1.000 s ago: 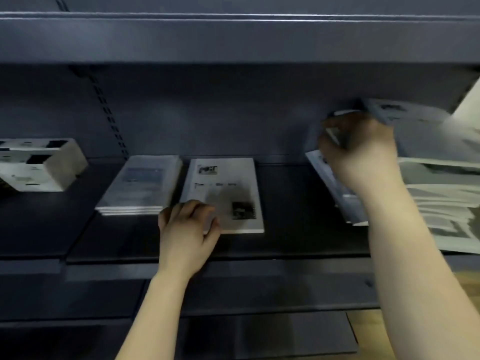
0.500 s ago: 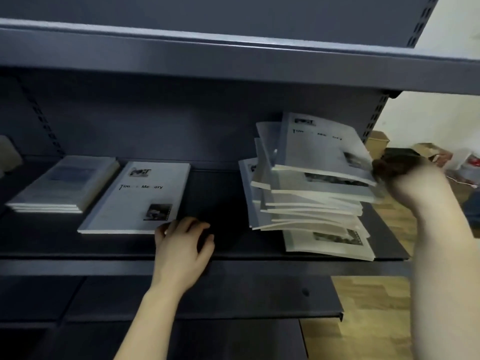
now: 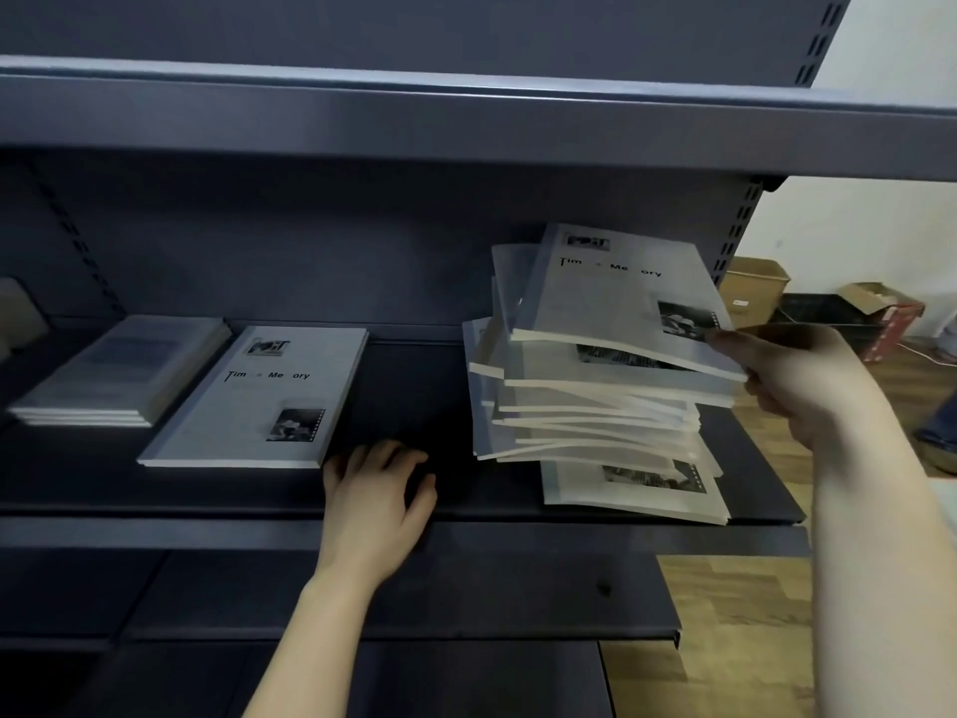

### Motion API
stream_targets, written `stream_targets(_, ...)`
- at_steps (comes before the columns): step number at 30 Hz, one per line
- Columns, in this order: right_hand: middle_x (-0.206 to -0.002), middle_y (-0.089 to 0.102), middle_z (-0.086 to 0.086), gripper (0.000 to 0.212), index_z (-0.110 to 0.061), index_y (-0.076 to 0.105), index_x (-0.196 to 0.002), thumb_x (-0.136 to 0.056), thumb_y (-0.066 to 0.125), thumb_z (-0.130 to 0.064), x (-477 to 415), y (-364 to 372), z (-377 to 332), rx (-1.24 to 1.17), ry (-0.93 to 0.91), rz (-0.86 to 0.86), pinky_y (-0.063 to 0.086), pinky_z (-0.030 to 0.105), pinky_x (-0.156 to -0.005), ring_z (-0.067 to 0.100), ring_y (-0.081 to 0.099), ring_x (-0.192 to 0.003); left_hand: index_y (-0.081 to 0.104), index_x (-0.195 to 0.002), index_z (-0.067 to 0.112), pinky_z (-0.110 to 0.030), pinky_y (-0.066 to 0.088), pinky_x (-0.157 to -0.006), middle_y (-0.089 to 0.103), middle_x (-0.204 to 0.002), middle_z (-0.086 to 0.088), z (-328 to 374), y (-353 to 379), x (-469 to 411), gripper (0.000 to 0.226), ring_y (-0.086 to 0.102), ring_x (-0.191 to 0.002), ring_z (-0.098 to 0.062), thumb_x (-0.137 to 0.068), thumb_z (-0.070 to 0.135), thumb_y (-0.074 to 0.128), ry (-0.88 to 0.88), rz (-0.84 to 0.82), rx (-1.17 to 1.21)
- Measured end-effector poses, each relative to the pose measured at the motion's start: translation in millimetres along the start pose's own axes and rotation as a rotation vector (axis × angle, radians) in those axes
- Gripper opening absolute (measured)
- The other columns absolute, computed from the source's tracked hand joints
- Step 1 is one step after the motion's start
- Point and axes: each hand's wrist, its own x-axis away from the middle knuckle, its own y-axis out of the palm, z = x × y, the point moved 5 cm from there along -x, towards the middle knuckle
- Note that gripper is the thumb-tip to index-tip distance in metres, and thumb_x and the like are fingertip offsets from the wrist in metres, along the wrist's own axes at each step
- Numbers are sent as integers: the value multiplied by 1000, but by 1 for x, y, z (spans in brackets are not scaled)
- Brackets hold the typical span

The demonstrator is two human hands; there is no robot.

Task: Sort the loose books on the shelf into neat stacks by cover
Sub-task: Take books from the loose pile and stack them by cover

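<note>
I take the loose pile (image 3: 595, 406) of books as my reference; it lies crooked on the shelf board (image 3: 414, 531). At the right side of the pile, my right hand (image 3: 808, 386) pinches the right corner of the top book (image 3: 621, 298), which is tilted; the fingers are blurred. Left of the pile, my left hand (image 3: 378, 489) rests on the board, fingers loosely bent, holding nothing. Further left lies a single book (image 3: 259, 401) with the same cover, and beyond it a neat stack (image 3: 119, 370) with another cover.
</note>
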Motion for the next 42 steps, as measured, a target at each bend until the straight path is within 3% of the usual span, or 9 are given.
stream_targets(7,-60,46,6,33,-15,49,-63,-83,69,-33,-3,1,-10,100,-1,33,30,27,-52,21,38,-51,69,-102,23,-48,38,-86,64,-103,1,0,-1,-2,43,58,-94,-26,-83,44,36,4,13,-8)
stream_targets(12,-65,49,10,41,-1,63,-87,-85,67,-42,-6,5,-10,36,-1,79,39,27,-53,21,48,-51,69,-102,23,-48,39,-86,64,-103,1,-2,-3,-4,42,58,-94,-26,-83,44,37,5,25,-6)
stream_targets(15,-59,45,8,28,-5,57,-81,-89,65,-31,-6,6,-10,60,4,50,34,20,-37,16,42,-42,69,-102,23,-48,39,-86,64,-103,1,-2,-3,-4,42,58,-93,-26,-83,43,38,7,29,-8)
stream_targets(21,-46,47,9,28,-4,59,-66,-86,67,-21,-11,6,-17,145,-82,74,30,26,-46,20,38,-39,69,-103,23,-48,40,-86,64,-103,1,-1,-6,-2,43,58,-93,-27,-83,43,37,7,27,-16)
stream_targets(24,-67,59,8,10,-17,60,-92,-88,68,-21,-11,4,-24,31,-135,93,34,22,-40,19,44,-43,69,-103,23,-47,39,-85,64,-102,1,-4,-9,0,42,58,-93,-27,-83,43,38,1,40,-15)
stream_targets(28,-83,61,8,29,-10,57,-116,-90,65,-19,-6,9,-28,-215,-134,77,30,14,-34,4,41,-32,69,-103,22,-43,37,-85,64,-102,2,-14,-16,3,42,58,-93,-25,-82,42,38,-15,69,-1)
stream_targets(33,-96,57,14,17,-7,56,-107,-92,61,-12,22,36,-51,-384,-182,42,27,13,-32,2,35,-30,68,-107,23,-38,29,-88,65,-108,1,-39,-27,9,42,57,-101,-24,-84,42,39,-34,106,14)
stream_targets(38,-76,57,1,17,-20,56,-82,-93,59,-7,55,87,-82,-449,-214,-41,26,12,-33,3,32,-28,68,-106,22,-38,30,-89,65,-110,0,-81,-39,12,41,57,-101,-25,-84,42,39,-65,119,27)
stream_targets(42,-87,60,6,11,-20,59,-89,-91,62,-10,74,139,-97,-443,-194,-77,28,14,-33,4,34,-30,68,-103,21,-39,34,-87,65,-108,1,-126,-53,13,39,57,-101,-24,-83,40,40,-63,112,5)
